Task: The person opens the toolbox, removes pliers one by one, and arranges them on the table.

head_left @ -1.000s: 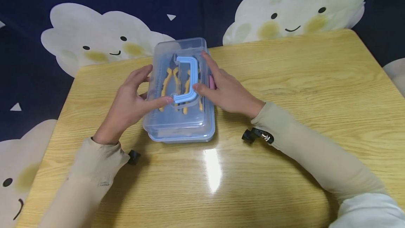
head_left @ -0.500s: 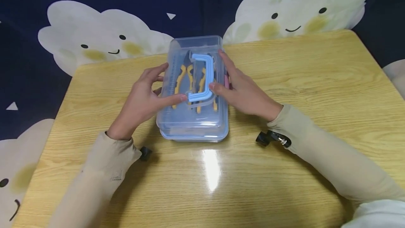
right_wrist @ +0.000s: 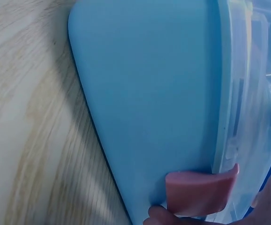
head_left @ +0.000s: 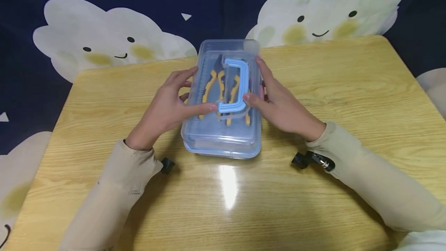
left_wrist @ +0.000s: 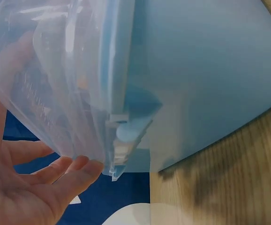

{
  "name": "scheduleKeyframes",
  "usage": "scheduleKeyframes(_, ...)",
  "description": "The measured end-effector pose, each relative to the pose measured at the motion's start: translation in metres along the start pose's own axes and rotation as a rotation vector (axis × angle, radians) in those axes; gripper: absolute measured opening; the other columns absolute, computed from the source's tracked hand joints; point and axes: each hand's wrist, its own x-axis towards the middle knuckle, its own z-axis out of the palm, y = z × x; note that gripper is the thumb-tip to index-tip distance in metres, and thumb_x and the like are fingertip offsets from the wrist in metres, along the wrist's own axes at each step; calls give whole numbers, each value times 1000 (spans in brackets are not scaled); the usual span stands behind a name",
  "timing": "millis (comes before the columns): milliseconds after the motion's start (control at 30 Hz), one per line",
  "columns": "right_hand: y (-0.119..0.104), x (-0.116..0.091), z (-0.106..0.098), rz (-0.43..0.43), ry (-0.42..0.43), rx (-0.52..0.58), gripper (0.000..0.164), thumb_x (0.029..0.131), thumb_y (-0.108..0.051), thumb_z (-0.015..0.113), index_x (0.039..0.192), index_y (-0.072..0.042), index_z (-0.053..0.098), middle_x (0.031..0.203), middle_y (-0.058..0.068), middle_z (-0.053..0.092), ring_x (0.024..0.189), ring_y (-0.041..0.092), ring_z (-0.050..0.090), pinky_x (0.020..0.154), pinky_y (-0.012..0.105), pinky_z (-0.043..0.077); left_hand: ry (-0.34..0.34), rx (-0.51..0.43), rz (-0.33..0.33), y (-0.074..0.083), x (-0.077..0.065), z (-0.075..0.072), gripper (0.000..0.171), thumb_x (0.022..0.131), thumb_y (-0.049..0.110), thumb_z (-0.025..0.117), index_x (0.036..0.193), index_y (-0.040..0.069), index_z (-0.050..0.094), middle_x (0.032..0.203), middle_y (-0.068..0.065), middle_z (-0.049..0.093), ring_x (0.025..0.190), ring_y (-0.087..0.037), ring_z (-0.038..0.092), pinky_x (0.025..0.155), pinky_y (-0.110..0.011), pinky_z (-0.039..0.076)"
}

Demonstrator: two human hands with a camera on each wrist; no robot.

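A lidded plastic toolbox (head_left: 223, 136) stands on the table, with a clear lid and a light blue base (right_wrist: 145, 93). Yellow-handled pliers (head_left: 209, 88) show through the lid, beneath a blue carrying handle (head_left: 245, 82). My left hand (head_left: 170, 104) grips the left side, thumb on top beside the handle and fingers along the lid's edge. On the opposite side my right hand (head_left: 285, 107) holds the box, its thumb near the handle. A pink latch (right_wrist: 199, 193) sits by the right fingers, which are partly hidden. The left wrist view shows a pale latch (left_wrist: 126, 145) on the near rim.
The wooden table (head_left: 348, 84) extends on both sides and in front of the box. Behind it hangs a dark blue cloth (head_left: 216, 3) with white clouds. Each sleeve carries a small black wrist camera (head_left: 168, 165).
Both hands and the toolbox have moved to the right across the table, and the box has turned slightly. The hands keep their places on its sides.
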Motion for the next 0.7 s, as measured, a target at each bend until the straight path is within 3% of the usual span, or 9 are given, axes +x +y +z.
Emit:
scheduleKeyframes(133,-1,-1,-1,-10,-2,-6,89,102,-54,51,165,-37,-10,175,7,13,151,31,37,125,58,34,-9,1,-1,0,-1,0,103,78,49,89,163,26,33,164,-6,35,140,-32,53,118,-51,48)
scheduleKeyframes(333,5,-1,-5,18,-45,18,86,103,-58,50,163,-43,-10,165,15,38,126,31,65,109,53,51,12,58,62,-2,0,5,91,88,50,80,161,19,36,163,-8,36,142,-26,49,118,-49,48)
scheduleKeyframes(367,7,0,-6,24,-54,24,85,104,-59,49,163,-44,-10,163,16,40,124,31,67,107,53,52,27,89,89,-1,-2,5,88,90,50,78,160,17,38,163,-8,37,142,-26,48,118,-48,48)
scheduleKeyframes(467,13,8,-14,42,-71,20,80,105,-61,42,163,-44,-10,156,19,50,142,35,54,116,58,45,93,200,201,3,-12,9,76,93,47,74,155,11,47,160,-12,41,145,-29,45,118,-50,46)
scheduleKeyframes(600,19,28,-30,92,-55,6,76,105,-65,34,163,-43,-11,160,20,47,154,38,38,124,63,31,172,311,402,11,-28,20,70,93,41,77,149,6,54,154,-17,48,143,-33,45,117,-53,44)
scheduleKeyframes(700,20,45,-40,133,-19,31,76,104,-69,31,165,-41,-4,167,16,37,149,42,44,125,64,30,199,370,523,17,-38,32,70,91,42,79,146,6,56,150,-19,52,140,-35,48,116,-51,45)
